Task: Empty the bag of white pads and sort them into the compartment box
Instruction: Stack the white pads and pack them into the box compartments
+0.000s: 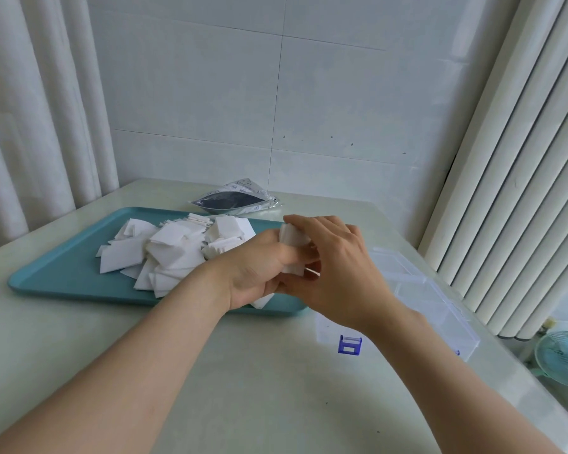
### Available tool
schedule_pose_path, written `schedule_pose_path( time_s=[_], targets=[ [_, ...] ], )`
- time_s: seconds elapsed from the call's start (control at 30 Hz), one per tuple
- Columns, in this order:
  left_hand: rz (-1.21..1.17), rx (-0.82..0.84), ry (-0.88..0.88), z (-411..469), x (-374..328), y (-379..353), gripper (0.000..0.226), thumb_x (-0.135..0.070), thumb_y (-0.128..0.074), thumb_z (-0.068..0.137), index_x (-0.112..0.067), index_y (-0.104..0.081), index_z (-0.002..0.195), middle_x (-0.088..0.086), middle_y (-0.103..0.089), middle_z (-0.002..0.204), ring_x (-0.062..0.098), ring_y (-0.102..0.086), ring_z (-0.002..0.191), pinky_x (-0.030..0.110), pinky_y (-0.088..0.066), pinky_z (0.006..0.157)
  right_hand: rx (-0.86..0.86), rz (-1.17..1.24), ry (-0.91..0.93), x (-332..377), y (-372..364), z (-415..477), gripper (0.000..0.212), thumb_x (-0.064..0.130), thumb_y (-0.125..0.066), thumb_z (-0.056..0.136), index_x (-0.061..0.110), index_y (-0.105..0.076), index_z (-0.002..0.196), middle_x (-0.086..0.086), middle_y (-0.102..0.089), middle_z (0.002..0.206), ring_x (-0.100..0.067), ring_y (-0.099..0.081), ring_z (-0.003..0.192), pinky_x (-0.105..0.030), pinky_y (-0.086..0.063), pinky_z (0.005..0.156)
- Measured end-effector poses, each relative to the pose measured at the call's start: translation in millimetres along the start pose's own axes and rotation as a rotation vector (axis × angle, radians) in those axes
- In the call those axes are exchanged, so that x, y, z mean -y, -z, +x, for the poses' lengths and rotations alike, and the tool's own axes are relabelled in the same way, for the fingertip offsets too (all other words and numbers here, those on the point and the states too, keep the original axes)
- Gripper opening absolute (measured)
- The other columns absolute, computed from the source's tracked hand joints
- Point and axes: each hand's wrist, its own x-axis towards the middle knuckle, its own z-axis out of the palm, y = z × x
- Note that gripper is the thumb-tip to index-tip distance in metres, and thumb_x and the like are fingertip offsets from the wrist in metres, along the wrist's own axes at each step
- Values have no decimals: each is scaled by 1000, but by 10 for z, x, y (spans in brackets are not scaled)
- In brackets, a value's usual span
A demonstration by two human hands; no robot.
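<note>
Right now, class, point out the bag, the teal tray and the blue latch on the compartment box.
bag (233, 199), head view, its dark open mouth.
teal tray (63, 273), head view, bare left end.
blue latch (350, 345), head view, its front face.

Wall (341, 93): large white glossy tiles with thin grey joints; a few small dark specks low on the right.
Curtain (30, 109): white, in long vertical folds, at the left, reaching below the table's edge.
Radiator (522, 191): white upright tubes along the right, close beside the table.
Table (243, 388): pale, shiny top, pushed into the corner.
Fan (564, 357): small, teal, low at the right, beyond the table's edge.
Light: soft and even, with a faint sheen on tiles and tabletop.
</note>
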Motion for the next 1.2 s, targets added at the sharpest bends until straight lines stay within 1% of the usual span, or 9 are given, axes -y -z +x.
schedule_pose_path(
  time_s=[0.2, 0.3, 0.43, 0.53, 0.63, 0.73, 0.83, 1.03, 1.2],
  targets=[
    [78, -47, -71, 66, 49, -33, 23, 0, -57, 101, -17, -73, 98, 13, -45, 79, 17, -45, 67, 30, -40, 62, 16, 342, -162, -18, 262, 24, 53, 26, -63, 74, 26, -70, 127, 16, -74, 111, -1, -64, 110, -17, -46, 95],
    [148, -47, -130, 94, 81, -80, 33, 8, -60, 96, -7, -62, 126, 21, -49, 85, 17, -47, 65, 33, -40, 61, 40, 452, -225, -70, 351, 53, 31, 9, -63, 81, 25, -78, 103, 12, -78, 93, -8, -72, 93, -37, -55, 87],
    [300, -274, -146, 158, 116, -140, 47, -11, -69, 80, -24, -63, 124, -5, -74, 96, 8, -64, 81, 30, -47, 76, -111, 663, -404, -182, 429, 72, 21, 2, -59, 89, 12, -76, 91, -11, -75, 85, -22, -68, 74, -43, -57, 72],
    [384, -442, -185, 216, 212, -156, 39, -10, -55, 83, -29, -65, 115, -8, -75, 97, 10, -66, 89, 28, -47, 81, -196, 517, -605, -337, 466, 62, 18, 21, -58, 87, 19, -75, 86, -4, -73, 82, -24, -66, 76, -39, -56, 67],
    [746, -518, -266, 219, 345, -195, 40, 3, -47, 90, -25, -70, 105, -13, -72, 99, 1, -64, 91, 12, -45, 80, -76, 286, -730, -429, 484, 19, 20, 19, -57, 90, 18, -77, 89, 1, -69, 82, -21, -65, 82, -39, -59, 71],
    [908, -465, -374, 219, 420, -235, 39, 2, -48, 91, -25, -74, 98, -10, -69, 100, 7, -61, 93, 20, -47, 82, 53, 122, -741, -500, 472, -14, 23, 14, -55, 90, 14, -79, 90, 4, -67, 78, -21, -65, 82, -40, -62, 73],
    [982, -355, -395, 225, 451, -282, 37, -1, -50, 91, -28, -75, 97, -10, -69, 103, 13, -62, 96, 28, -47, 88, 175, 56, -741, -546, 474, -49, 25, 14, -55, 88, 13, -79, 90, 0, -70, 78, -21, -62, 91, -29, -57, 64],
    [1003, -251, -373, 233, 489, -299, 38, -4, -47, 93, -29, -74, 102, -11, -69, 104, 10, -62, 103, 34, -51, 91, 252, 98, -843, -573, 473, -78, 37, 10, -63, 79, -4, -71, 112, -25, -73, 105, -20, -49, 67, -32, -48, 57],
    [1042, -219, -362, 243, 525, -305, 44, -6, -38, 93, -28, -74, 104, -10, -62, 108, 10, -54, 108, 33, -47, 94, 344, 48, -865, -597, 471, -107, 27, 15, -73, 84, 12, -67, 110, -4, -69, 97, -19, -71, 74, -15, -39, 39]
  ],
)
